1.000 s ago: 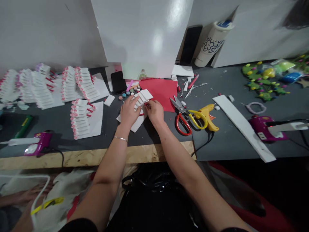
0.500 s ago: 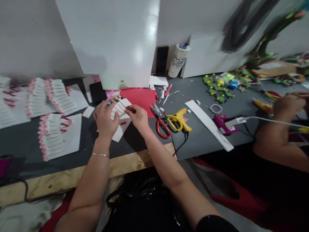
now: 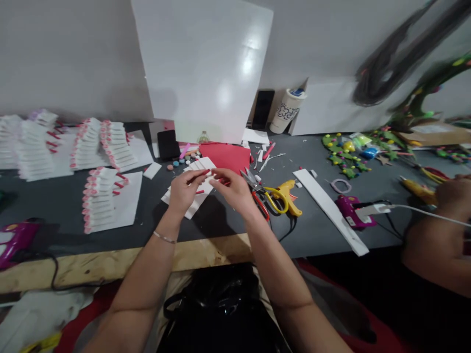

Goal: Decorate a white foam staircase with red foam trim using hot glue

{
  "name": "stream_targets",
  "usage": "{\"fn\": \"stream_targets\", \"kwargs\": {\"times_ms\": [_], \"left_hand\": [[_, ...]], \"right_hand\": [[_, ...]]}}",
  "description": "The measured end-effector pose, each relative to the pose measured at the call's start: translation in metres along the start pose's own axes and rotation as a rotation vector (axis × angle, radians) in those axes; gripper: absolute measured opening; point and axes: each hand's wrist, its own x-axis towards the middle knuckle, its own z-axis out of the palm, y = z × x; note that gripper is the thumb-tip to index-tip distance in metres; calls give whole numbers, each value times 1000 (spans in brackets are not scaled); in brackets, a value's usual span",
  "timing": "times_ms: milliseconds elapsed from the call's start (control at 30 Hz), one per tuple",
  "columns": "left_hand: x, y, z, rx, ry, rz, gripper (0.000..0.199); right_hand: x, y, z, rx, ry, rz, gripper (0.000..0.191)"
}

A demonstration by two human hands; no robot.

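My left hand pinches a small red piece between thumb and fingertips. Close beside it, my right hand has its fingers drawn together at the same spot; what lies between them is too small to make out. Both hands are over white card pieces, with a short red strip on the card. A red sheet lies behind my right hand. Scissors with red and yellow handles rest to the right, against a yellow glue gun.
Stacks of white pieces with pink ends lie left. A long white strip, a purple power socket and a cable are at right. A cup and a phone stand behind. Another person's arm is at far right.
The view has shifted left. My left hand has come off the white card and now pinches a red piece near my right fingertips.
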Motion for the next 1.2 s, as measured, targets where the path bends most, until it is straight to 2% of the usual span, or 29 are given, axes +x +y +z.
{"fn": "stream_targets", "kwargs": {"times_ms": [67,133,167,233,267,333,467,567,700,800,900,1033,1133,1200], "left_hand": [[4,-6,-5,-44,115,-59,20],[8,-14,-10,-94,236,-102,19],[10,-18,-12,-117,283,-118,18],[13,-24,-14,-145,337,-140,18],[13,-26,-14,-159,341,-153,18],[13,-26,-12,-193,326,-178,17],[9,-17,-9,-235,305,-193,18],[3,-8,-11,-234,272,-182,20],[-10,-1,-14,-209,160,-163,20],[-20,-3,-10,-128,142,-135,15],[-32,-4,-2,-89,92,-96,12],[-49,2,15,-52,-152,5,10],[-59,8,25,-26,-286,82,16],[-62,10,30,-38,-331,108,18]], "right_hand": [[-16,5,-36,-247,111,-64,36],[-36,20,-84,-560,258,-16,32],[-47,31,-108,-689,266,33,32],[-67,57,-151,-870,185,95,34],[-76,70,-167,-889,142,111,35],[-89,91,-186,-836,63,120,38],[-98,109,-187,-859,82,112,44],[-93,111,-183,-929,102,151,41],[-85,113,-190,-956,39,226,43],[-85,107,-197,-1037,88,271,46],[-90,91,-202,-1122,219,291,47],[-93,64,-204,-1090,501,431,51],[-92,49,-200,-867,786,386,50],[-89,41,-192,-556,905,283,38]]}}
